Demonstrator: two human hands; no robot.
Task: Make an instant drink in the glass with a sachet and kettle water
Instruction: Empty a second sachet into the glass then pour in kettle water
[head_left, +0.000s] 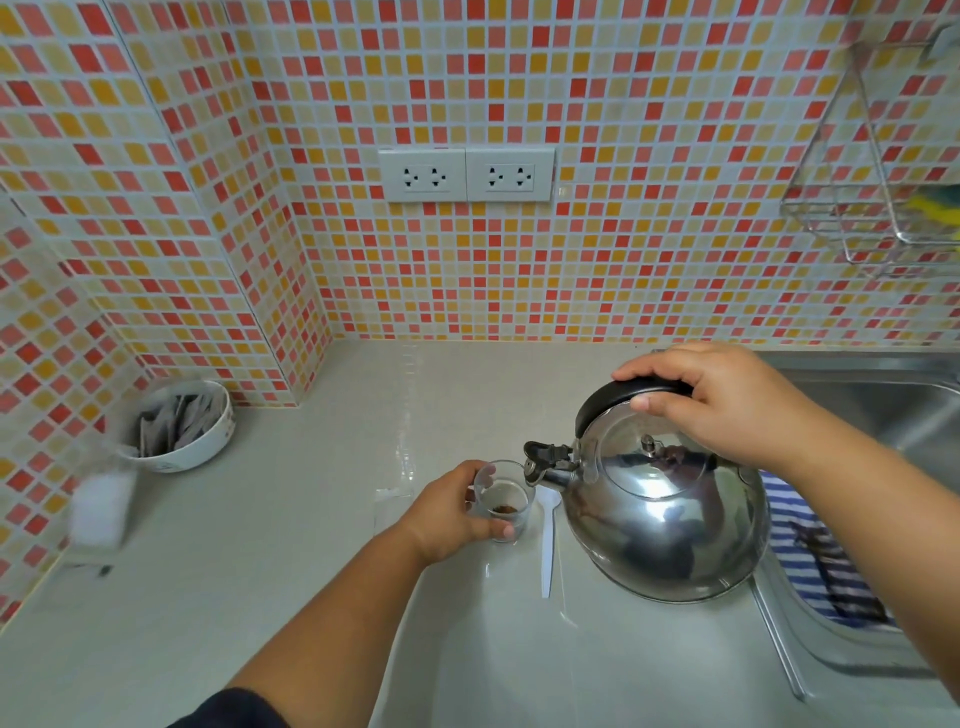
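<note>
A small clear glass (503, 499) stands on the pale counter with brown powder at its bottom. My left hand (451, 512) wraps around its left side. A shiny steel kettle (667, 519) is held to the right of the glass by its black handle, which my right hand (719, 397) grips from above. The kettle's black-capped spout (540, 460) reaches over the glass rim. I cannot see any water flowing. A white plastic spoon (547, 540) lies on the counter between glass and kettle. A clear empty sachet (387, 501) lies just left of my left hand.
A white bowl (179, 426) of sachets sits at the back left by the tiled wall. A white container (98, 512) stands in front of it. A steel sink (872, 415) with a striped cloth (815, 556) lies to the right. A wire rack (883, 171) hangs upper right.
</note>
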